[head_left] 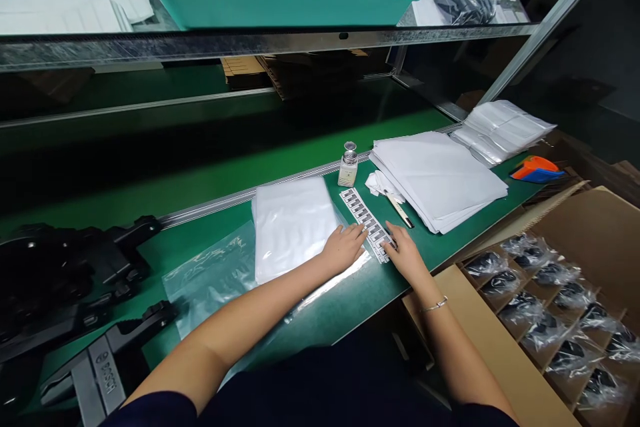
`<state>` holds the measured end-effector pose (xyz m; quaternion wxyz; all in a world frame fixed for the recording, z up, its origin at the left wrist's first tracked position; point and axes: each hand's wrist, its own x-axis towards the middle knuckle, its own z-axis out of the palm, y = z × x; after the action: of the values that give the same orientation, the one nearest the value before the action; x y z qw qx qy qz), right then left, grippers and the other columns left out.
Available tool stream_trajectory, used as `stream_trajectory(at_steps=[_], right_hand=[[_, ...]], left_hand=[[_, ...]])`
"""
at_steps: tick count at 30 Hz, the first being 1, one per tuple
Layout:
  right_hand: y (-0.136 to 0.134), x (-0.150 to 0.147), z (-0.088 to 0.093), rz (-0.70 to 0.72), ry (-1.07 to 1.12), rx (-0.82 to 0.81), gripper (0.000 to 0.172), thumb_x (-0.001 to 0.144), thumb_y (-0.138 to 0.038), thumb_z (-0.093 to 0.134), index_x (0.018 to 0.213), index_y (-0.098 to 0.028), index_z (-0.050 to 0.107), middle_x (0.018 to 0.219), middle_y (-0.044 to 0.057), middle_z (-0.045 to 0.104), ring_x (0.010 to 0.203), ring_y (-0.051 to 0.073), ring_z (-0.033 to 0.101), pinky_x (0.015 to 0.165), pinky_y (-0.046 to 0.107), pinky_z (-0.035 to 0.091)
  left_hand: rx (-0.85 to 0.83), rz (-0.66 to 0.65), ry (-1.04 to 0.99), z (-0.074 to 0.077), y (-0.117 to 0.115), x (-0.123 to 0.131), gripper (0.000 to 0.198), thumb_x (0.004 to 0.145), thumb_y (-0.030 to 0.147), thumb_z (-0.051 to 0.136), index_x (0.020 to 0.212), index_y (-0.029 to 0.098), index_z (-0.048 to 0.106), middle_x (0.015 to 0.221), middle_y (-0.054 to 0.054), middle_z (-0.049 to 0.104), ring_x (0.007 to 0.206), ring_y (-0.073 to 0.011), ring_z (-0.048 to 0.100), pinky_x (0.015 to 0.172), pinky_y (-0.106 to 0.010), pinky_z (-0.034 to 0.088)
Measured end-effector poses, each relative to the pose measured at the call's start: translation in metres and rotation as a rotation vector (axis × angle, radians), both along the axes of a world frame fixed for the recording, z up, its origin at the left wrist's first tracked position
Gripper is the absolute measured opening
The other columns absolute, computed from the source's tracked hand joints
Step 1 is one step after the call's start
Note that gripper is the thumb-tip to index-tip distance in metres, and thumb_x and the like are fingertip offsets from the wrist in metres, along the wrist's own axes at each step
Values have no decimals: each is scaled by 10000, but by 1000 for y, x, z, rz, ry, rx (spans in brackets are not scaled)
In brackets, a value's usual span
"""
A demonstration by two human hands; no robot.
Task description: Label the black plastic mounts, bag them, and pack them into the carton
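A strip of black-and-white labels lies on the green bench top between my hands. My left hand rests palm down over the right edge of a stack of clear plastic bags, its fingertips at the strip's left edge. At the strip's near end is my right hand, thumb and forefinger apart, the thumb touching or just over the labels. Whether a label is loose under that thumb, I cannot tell. A single clear bag lies flat to the left, partly beneath the stack.
Behind the strip stands a small pump bottle. A pen-like cutter lies beside white sheets. Black Bosch-marked parts occupy the left. A divided carton holds bagged black parts at right. Teal bins sit on the shelf above.
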<state>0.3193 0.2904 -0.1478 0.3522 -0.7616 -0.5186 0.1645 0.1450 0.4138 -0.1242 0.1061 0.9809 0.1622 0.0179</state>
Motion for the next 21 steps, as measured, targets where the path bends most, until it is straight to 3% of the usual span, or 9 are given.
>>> stream_trajectory(at_steps=[4, 9, 16, 21], right_hand=[[-16, -6, -6, 0, 79, -13, 563, 832, -297, 549, 1386, -227, 482, 1273, 126, 553, 1044, 245, 647, 897, 451, 548], [-9, -20, -2, -66, -105, -50, 600, 860, -357, 554, 1413, -147, 453, 1305, 188, 572, 1169, 316, 581, 1010, 519, 465], [11, -15, 7, 206, -283, -187, 514, 1000, -320, 307, 1491, -174, 346, 1485, 128, 480, 1402, 277, 407, 1141, 546, 305], [28, -3, 18, 231, -533, -272, 486, 1003, -291, 315, 1469, -176, 391, 1445, 118, 527, 1418, 291, 382, 1150, 612, 224]], left_hand=[[-13, 12, 40, -4, -2, 4, 490, 967, 322, 441, 1423, 143, 442, 1515, -147, 425, 1377, -326, 411, 1094, -525, 360], [-7, 25, 58, -2, -1, 4, 516, 963, 344, 453, 1439, 144, 432, 1532, -139, 401, 1398, -315, 393, 1102, -516, 366], [16, 36, 92, -5, -4, -11, 544, 966, 386, 453, 1455, 149, 420, 1532, -126, 398, 1410, -272, 391, 1168, -496, 287], [38, 59, 102, -7, -8, -14, 578, 973, 403, 426, 1465, 100, 398, 1535, -146, 383, 1421, -274, 372, 1172, -489, 284]])
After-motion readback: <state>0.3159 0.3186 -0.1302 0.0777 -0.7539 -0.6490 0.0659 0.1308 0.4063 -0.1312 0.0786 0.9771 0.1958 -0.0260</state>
